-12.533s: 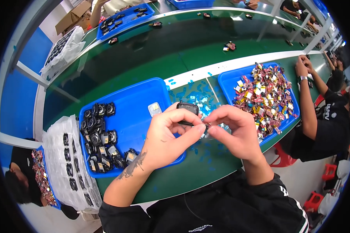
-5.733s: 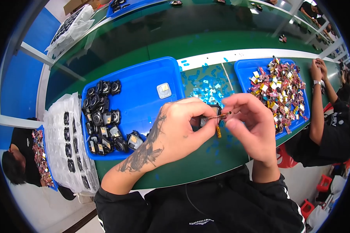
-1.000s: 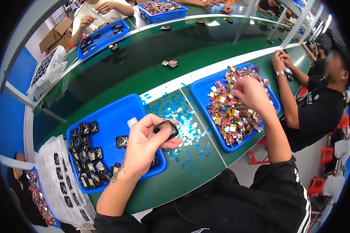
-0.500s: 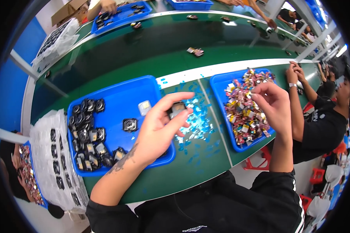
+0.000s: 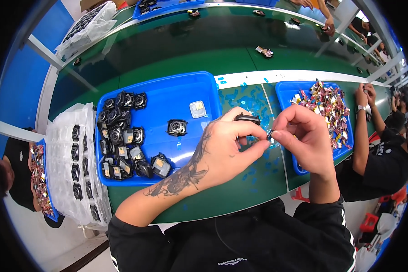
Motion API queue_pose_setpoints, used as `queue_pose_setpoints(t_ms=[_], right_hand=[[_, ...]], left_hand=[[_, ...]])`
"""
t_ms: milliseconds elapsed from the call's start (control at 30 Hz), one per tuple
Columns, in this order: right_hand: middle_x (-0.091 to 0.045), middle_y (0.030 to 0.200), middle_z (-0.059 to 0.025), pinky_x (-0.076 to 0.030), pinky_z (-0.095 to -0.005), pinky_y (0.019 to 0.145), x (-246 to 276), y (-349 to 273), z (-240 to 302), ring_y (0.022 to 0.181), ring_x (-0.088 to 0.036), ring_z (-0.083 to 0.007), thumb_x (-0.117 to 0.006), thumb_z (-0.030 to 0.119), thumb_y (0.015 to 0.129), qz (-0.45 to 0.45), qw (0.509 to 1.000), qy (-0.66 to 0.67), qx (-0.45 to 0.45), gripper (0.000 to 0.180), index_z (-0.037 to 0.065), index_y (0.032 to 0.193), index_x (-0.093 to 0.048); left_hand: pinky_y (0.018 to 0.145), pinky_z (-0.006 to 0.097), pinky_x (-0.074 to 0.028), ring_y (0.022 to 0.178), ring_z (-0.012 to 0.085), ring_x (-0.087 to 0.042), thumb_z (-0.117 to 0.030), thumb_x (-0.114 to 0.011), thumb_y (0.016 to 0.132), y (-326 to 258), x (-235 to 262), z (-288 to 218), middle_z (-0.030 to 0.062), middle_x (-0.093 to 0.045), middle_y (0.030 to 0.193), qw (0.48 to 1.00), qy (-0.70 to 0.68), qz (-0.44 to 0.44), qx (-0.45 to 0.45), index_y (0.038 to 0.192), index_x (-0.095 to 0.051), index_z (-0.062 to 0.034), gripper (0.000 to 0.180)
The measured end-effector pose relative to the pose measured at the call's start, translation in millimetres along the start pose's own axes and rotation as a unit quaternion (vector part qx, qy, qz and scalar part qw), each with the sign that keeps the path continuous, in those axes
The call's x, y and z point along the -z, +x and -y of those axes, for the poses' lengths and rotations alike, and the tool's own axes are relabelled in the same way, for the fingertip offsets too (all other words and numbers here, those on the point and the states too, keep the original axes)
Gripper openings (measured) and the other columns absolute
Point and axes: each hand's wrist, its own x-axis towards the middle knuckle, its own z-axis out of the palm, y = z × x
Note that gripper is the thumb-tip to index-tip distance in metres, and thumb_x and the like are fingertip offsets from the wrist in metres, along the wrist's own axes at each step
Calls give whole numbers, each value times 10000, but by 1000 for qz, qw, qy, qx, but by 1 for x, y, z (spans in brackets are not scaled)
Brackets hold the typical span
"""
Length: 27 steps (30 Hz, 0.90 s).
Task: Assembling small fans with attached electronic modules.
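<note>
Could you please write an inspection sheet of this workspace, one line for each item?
Surface: green bench, small blue film scraps stuck near the hands.
Job's things: small black part in the left hand; tiny piece pinched by the right hand.
Clutter: left blue tray with black camera-like modules; right blue tray with mixed small colourful parts; clear blister trays at far left.
Grippers: both hands closed on their pieces, meeting over the bench.
Cables: nothing seen.
Surroundings: a co-worker's arms at right, another person at left.
</note>
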Motion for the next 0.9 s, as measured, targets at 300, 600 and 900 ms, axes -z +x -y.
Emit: queue_pose_setpoints(t_ms=[300, 600, 900], right_hand=[[-572, 868, -135, -491, -362, 623, -27, -12, -3, 736, -598, -283, -695, -116, 710, -35, 908, -334, 250, 240, 5, 883, -581], [-635, 910, -108, -502, -307, 668, -6, -11, -24, 796, -634, -219, -633, -16, 851, -37, 968, -237, 70, 219, 26, 1063, -670], [-614, 934, -97, -514, -255, 730, -7, -13, -36, 841, -608, -141, -646, -81, 838, -62, 968, 205, 132, 149, -29, 974, -617]], left_hand=[[555, 252, -438, 674, 92, -555, -59, -724, 785, 0, 2, 12, 61, -610, 866, 993, -78, -19, 90, 894, -709, 16, 134], [642, 193, -487, 749, 68, -613, -44, -704, 860, 7, 8, 7, 41, -658, 855, 941, -247, 74, 220, 932, -682, 32, 107], [713, 216, -475, 813, 70, -571, -68, -583, 937, 6, 10, 4, 37, -630, 1027, 959, -224, 86, 151, 1150, -627, 3, 228]])
